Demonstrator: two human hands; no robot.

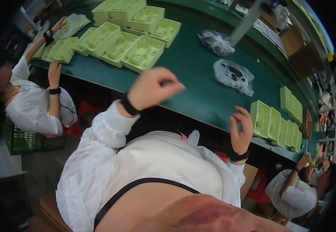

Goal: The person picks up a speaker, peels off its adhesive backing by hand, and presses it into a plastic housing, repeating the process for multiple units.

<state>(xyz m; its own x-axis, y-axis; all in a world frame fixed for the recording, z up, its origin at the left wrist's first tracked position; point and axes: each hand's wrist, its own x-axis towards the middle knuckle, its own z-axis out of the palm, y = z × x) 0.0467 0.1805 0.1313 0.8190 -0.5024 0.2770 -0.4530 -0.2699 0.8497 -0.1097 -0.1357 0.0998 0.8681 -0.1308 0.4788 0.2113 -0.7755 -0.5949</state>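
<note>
Looking down from the head view, the person's own torso in a white coat fills the lower middle, and both hands are raised in front of a long green tabletop (pixel 199 89) that runs from upper left to lower right. The left hand (pixel 152 88) is lifted above the near edge of the tabletop, blurred, its fingers curled in toward the palm; whether anything lies inside them cannot be told. A black wristband sits on that wrist. The right hand (pixel 242 129) hangs at the near edge with the fingers bent and slightly spread, gripping nothing visible, and it also wears a black wristband.

Just beside the right hand, to its right, stands a row of pale green moulded trays (pixel 276 125) set on edge along the tabletop's front. Farther up the tabletop lie two clear plastic bags with dark parts inside: the nearer bag (pixel 233 76) sits well apart from both hands, and the farther bag (pixel 215 41) lies beyond it, next to a grey post. At the upper left, a cluster of flat green trays (pixel 131 36) lies in overlapping stacks.

A co-worker in white sits at the left, one hand (pixel 54 71) resting at the tabletop's edge near more trays. Another co-worker (pixel 295 189) in white is at the lower right.
</note>
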